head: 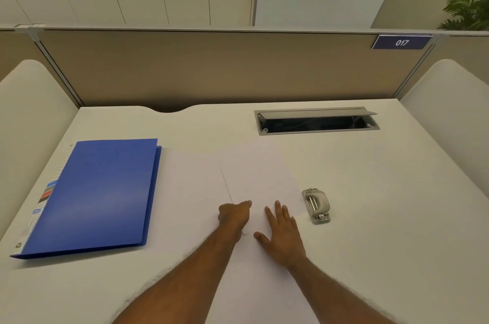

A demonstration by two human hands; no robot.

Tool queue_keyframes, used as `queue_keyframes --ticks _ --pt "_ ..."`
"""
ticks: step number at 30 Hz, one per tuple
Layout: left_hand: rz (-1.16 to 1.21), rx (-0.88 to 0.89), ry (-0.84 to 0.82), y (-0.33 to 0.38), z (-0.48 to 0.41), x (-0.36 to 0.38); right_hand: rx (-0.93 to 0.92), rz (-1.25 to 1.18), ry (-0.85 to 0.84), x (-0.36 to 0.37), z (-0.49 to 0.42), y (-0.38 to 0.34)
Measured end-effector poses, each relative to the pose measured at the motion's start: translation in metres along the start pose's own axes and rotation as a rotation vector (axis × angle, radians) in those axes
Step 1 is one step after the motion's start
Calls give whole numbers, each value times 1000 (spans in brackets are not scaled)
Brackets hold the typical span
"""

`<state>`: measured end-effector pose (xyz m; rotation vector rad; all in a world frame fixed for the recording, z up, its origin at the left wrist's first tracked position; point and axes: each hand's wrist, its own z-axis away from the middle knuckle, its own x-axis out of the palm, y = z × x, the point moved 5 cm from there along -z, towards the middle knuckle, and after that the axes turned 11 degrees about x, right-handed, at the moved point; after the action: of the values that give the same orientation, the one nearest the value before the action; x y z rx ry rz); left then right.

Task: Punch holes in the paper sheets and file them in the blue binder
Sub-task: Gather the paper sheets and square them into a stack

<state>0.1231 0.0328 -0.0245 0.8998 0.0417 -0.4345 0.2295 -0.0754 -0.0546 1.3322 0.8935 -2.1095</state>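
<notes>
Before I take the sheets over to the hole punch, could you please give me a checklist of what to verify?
1. Paper sheets lying on the desk between binder and punch: ok.
2. Sheets squared into one stack: not ok, one sheet's edge shows across another.
3. Hole punch free and close beside the right hand: ok.
4. Right hand lying flat on the sheets: ok.
5. Left hand gripping a sheet: cannot tell; its fingers are curled at the sheet edge.
6. Blue binder open for filing: not ok, it lies closed.
</notes>
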Motion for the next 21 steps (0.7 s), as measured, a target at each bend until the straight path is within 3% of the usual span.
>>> queue_keyframes --ticks 5,9,11,15,21 --pt "-133 67 0 -3 -12 -1 5 -18 1 1 1 1" --pt "-474 273 5 9 -10 -4 13 -81 15 -5 2 -1" --pt "-524 357 -7 12 -10 -9 50 -136 109 -18 2 -2" --pt "-352 469 -110 9 -14 -30 194 -403 315 -55 -5 6" --pt "-52 384 -168 5 -1 -76 389 -558 175 -68 -21 7"
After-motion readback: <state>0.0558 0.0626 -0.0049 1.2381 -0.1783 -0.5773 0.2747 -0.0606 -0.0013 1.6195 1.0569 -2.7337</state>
